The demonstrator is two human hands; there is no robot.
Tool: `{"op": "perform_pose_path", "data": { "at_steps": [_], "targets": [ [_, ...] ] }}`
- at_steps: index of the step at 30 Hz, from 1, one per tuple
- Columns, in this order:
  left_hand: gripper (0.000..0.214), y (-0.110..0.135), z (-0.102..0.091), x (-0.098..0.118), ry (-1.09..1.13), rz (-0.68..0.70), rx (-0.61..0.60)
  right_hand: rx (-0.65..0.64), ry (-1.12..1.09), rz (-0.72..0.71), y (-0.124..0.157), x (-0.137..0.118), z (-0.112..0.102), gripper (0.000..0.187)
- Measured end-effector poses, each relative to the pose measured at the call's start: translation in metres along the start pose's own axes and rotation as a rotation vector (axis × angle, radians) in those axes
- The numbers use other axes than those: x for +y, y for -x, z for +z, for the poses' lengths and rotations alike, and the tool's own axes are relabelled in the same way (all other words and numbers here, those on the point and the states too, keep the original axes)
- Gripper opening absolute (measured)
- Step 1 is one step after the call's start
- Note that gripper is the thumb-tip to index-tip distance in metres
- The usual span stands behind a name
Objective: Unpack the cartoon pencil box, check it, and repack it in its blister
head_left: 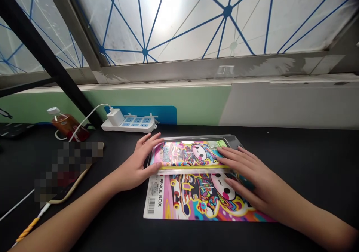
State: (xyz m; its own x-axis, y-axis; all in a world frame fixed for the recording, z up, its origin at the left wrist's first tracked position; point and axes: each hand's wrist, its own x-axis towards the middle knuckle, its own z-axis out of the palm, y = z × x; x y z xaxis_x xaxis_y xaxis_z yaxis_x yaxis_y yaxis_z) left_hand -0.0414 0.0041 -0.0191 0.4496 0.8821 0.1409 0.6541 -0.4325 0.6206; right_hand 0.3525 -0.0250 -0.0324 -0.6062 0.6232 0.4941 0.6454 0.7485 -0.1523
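Note:
A pencil box (190, 153) with a bright cartoon print sits in a clear plastic tray or cover on the desk. Under its front part lies a colourful printed card (196, 203) marked "PENCIL BOX", with a barcode at its left. My left hand (144, 162) rests at the box's left end, fingers stretched toward the back corner and thumb at the front edge. Across the right end of the box and card lies my right hand (246, 173), its fingers spread and extended. Both palms are largely hidden from view.
On the black desk (308, 162), a white power strip (134, 124) with a charger (114, 116) stands near the wall. Left of it are a bottle (68, 123) of reddish drink and a blurred-out object (70, 169) with a cable. A frosted window rises behind.

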Motion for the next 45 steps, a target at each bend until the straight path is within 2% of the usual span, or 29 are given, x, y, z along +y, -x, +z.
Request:
{"op": "perform_pose_path", "data": {
  "at_steps": [4, 7, 10, 13, 16, 19, 21, 24, 27, 29, 32, 35, 40, 45],
  "targets": [
    [0.061, 0.002, -0.004, 0.006, -0.088, 0.021, -0.048, 0.074, 0.051, -0.056, -0.001, -0.009, -0.007, 0.039],
    [0.059, 0.003, -0.01, 0.006, -0.145, 0.01, -0.071, 0.067, 0.029, -0.172, -0.003, -0.025, -0.014, 0.04],
    [0.058, 0.003, -0.02, 0.002, -0.172, -0.048, -0.125, -0.057, 0.009, -0.309, -0.009, -0.045, -0.018, 0.028],
    [0.056, 0.002, -0.031, -0.005, -0.205, -0.094, -0.114, -0.214, 0.024, -0.337, -0.014, -0.058, -0.018, 0.028],
    [0.051, 0.001, -0.034, -0.008, -0.296, -0.058, 0.03, -0.321, 0.008, -0.251, -0.013, -0.059, -0.014, 0.042],
    [0.052, 0.002, -0.027, -0.002, -0.376, 0.01, 0.138, -0.373, -0.011, -0.048, -0.007, -0.053, -0.008, 0.064],
    [0.059, 0.002, -0.02, 0.006, -0.398, 0.053, 0.109, -0.385, -0.019, 0.077, -0.002, -0.048, -0.004, 0.075],
    [0.072, 0.003, -0.013, 0.014, -0.422, 0.063, -0.031, -0.373, -0.052, 0.186, 0.002, -0.043, 0.003, 0.08],
    [0.07, 0.003, -0.015, 0.014, -0.445, 0.016, -0.136, -0.283, -0.07, 0.32, 0.002, -0.038, 0.007, 0.067],
    [0.064, 0.005, -0.022, 0.011, -0.445, -0.008, -0.156, -0.218, -0.072, 0.4, -0.001, -0.035, 0.007, 0.05],
    [0.059, 0.009, -0.03, 0.008, -0.426, -0.036, -0.165, -0.17, -0.069, 0.458, -0.007, -0.03, 0.006, 0.042],
    [0.06, 0.011, -0.03, 0.013, -0.461, -0.07, -0.15, -0.159, -0.057, 0.469, -0.011, -0.028, 0.005, 0.04],
    [0.074, 0.012, -0.014, 0.024, -0.574, -0.073, -0.086, -0.148, -0.048, 0.414, -0.01, -0.032, 0.006, 0.034],
    [0.072, 0.012, -0.005, 0.016, -0.598, -0.041, -0.034, -0.106, -0.172, 0.452, -0.006, -0.038, -0.002, 0.03]
  ]
}}
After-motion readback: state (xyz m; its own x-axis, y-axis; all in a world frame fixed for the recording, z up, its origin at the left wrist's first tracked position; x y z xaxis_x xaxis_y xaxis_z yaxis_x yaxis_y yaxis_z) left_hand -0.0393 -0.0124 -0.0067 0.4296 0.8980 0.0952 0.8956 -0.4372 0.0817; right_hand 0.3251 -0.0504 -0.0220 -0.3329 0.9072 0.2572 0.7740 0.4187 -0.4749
